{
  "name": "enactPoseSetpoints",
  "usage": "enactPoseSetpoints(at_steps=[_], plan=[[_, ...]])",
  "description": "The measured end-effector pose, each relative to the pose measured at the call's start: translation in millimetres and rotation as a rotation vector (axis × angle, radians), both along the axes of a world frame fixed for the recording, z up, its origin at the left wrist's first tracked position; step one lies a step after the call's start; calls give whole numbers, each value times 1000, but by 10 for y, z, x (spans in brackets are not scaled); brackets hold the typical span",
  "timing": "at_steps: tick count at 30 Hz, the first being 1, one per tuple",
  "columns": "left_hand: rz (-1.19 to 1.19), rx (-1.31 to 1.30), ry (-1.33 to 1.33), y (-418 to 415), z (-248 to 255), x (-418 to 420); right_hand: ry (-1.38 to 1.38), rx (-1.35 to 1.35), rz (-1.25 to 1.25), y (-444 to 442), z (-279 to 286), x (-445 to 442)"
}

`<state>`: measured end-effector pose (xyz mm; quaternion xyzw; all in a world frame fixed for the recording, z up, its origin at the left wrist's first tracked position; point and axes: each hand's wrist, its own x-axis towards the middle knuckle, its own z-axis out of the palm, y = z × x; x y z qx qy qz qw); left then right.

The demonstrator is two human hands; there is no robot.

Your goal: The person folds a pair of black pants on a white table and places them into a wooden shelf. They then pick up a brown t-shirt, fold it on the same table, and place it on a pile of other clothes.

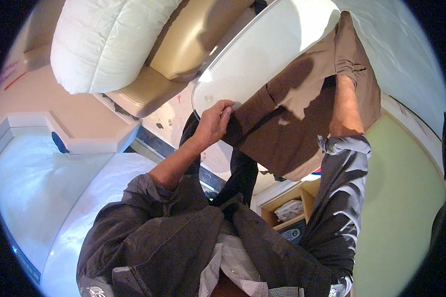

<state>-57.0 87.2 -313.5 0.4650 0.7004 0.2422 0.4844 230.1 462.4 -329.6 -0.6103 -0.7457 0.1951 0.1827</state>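
Brown cloth (pixel 290 144), seemingly a garment with stitched seams, lies spread over a glossy white tabletop (pixel 252 63) and hangs past its near side. My left hand (pixel 215 122) is at the cloth's left corner, thumb and fingers closed together by its edge; whether they pinch the fabric is not clear. My right forearm (pixel 345 104) reaches into the cloth at the right. The fabric covers my right hand, so its fingers and anything in them are hidden. Above the place where the wrist goes in, the cloth bunches and rises to a narrow peak.
A tan padded seat (pixel 148 87) carries a puffy white cushion or bedding (pixel 100 44) at upper left. Below my right arm is a wooden shelf unit (pixel 306 202) with papers inside. A white-edged angular ledge (pixel 93 144) stands left, a pale green surface (pixel 397 193) right.
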Motion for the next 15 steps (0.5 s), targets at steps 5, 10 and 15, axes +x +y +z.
enactPoseSetpoints(at_steps=[5,10,15], plan=[[-65,-368,-373,428,197,-134,55,-76,-44,-5,24,35],[-96,-142,-371,750,-39,-9,-250,139,127,95,-167,70],[-240,-85,45,963,25,125,-209,158,108,-8,65,-82]])
